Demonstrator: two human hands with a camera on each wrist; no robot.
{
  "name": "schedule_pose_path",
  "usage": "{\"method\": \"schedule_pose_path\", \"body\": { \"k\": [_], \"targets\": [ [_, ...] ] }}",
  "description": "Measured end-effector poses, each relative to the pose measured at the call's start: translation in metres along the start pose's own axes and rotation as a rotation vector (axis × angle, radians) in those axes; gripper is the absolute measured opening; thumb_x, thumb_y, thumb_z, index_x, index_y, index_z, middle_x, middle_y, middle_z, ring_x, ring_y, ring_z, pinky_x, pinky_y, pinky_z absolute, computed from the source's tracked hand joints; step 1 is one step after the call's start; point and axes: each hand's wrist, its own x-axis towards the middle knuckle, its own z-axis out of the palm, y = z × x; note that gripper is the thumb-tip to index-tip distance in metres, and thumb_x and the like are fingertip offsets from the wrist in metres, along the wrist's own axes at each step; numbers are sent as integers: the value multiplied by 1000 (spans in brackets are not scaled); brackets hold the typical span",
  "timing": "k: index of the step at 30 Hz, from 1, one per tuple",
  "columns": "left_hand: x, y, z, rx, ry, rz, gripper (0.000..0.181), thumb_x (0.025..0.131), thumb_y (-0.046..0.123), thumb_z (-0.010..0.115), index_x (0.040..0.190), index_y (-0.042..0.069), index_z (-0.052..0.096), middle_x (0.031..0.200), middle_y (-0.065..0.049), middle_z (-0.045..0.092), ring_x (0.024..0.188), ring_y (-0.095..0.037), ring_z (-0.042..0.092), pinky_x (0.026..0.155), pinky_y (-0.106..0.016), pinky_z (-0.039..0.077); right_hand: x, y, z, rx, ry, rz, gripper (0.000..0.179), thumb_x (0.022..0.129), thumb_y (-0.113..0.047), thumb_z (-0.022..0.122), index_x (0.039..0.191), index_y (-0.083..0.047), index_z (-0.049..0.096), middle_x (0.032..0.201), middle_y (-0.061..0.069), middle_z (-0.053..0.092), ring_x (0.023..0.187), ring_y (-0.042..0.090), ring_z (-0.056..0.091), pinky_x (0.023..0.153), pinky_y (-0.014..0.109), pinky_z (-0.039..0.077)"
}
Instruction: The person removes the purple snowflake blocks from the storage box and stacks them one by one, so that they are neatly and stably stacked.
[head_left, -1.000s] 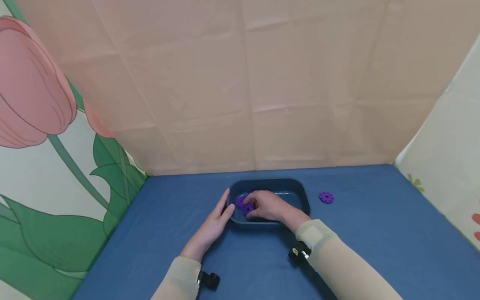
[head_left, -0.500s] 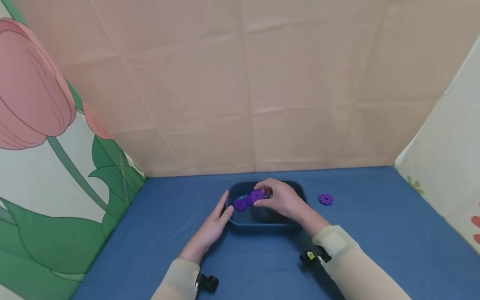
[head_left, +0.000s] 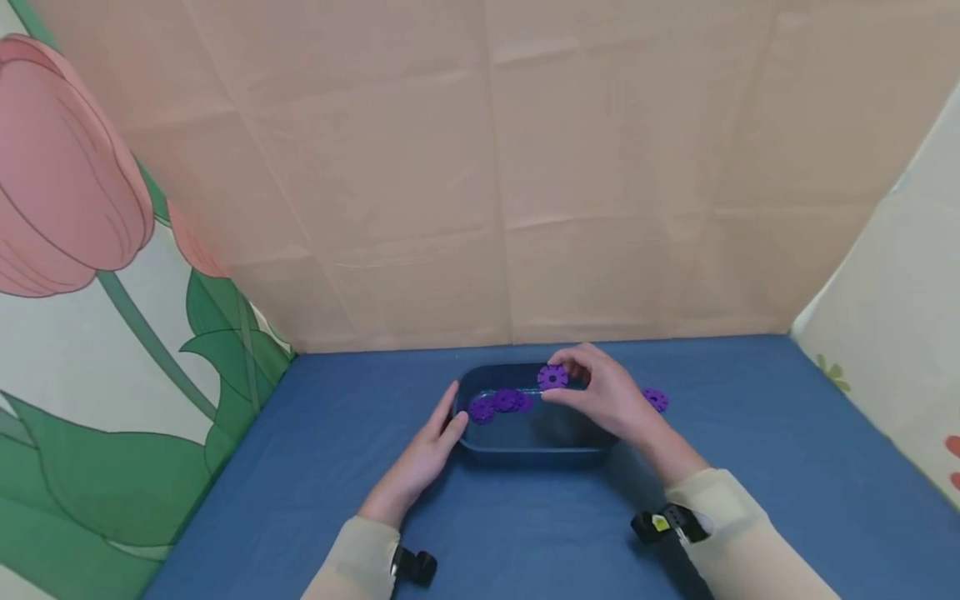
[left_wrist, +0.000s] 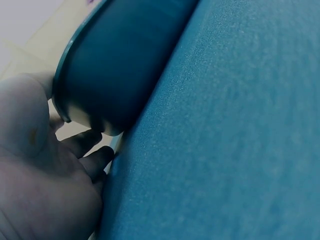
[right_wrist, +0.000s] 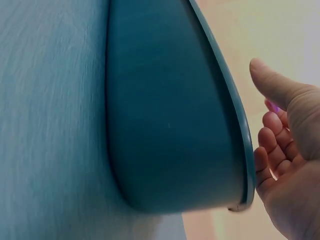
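Observation:
A dark blue plastic tray (head_left: pixel 540 451) stands on the table. My left hand (head_left: pixel 426 450) rests against its left end, fingers fairly straight along the outer wall and thumb at the near corner. In the left wrist view that hand's fingertips are right at the tray's end wall. My right hand (head_left: pixel 603 392) pinches a purple notched interlocking disc (head_left: pixel 552 377) between thumb and fingers, above the tray's right part. Several more purple discs (head_left: pixel 507 401) lie in the tray's left half, partly overlapping. From the right wrist only a sliver of purple shows between the fingers.
Another purple disc (head_left: pixel 656 400) lies on the blue cloth (head_left: pixel 750 450) right of the tray, partly behind my right hand. A beige sheet (head_left: pixel 510 208) hangs behind the table. Flower-patterned panels (head_left: pixel 150 350) flank it.
My right hand has risen from the discs in the tray and moved right, carrying one purple disc. Other discs in the tray have shifted right and spread. The left hand has stayed in place.

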Motion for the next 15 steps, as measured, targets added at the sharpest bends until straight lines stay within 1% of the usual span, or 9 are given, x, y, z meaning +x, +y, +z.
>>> {"method": "schedule_pose_path", "body": {
  "k": [4, 8, 12, 13, 15],
  "targets": [
    [0, -1, 0, 2, 5, -1, 65, 91, 75, 43, 147, 64, 11, 163, 22, 8, 155, -17, 4, 123, -57, 11, -4, 9, -7, -1, 37, 25, 44, 78, -54, 80, 114, -32, 65, 102, -6, 56, 90, 18, 51, 76, 34, 45],
    [1, -1, 1, 5, 3, -7, 65, 91, 76, 43, 146, 64, 11, 163, 23, 8, 155, -16, 4, 123, -56, 10, -9, 19, -14, -9, 56, 70, 46, 79, -55, 79, 115, -30, 63, 104, -5, 56, 92, 21, 51, 74, 34, 44],
    [1, 0, 1, 7, 2, 9, 68, 92, 75, 42, 150, 59, 10, 164, 20, 8, 155, -19, 5, 122, -58, 11, -11, 30, -21, -9, 67, 101, 50, 79, -58, 77, 117, -29, 62, 106, -2, 56, 94, 25, 52, 73, 33, 44],
    [1, 0, 1, 8, 3, 11, 70, 92, 75, 42, 152, 57, 10, 164, 20, 8, 155, -19, 5, 122, -58, 11, -12, 33, -23, -10, 71, 103, 50, 79, -58, 76, 117, -28, 62, 106, -2, 56, 94, 25, 52, 73, 33, 44],
    [1, 0, 1, 12, 3, 15, 70, 92, 74, 42, 152, 57, 10, 164, 20, 9, 155, -18, 5, 123, -57, 11, -12, 40, -26, -11, 83, 103, 51, 80, -57, 76, 118, -27, 62, 107, -1, 56, 93, 25, 52, 73, 32, 45]
  ]
}}
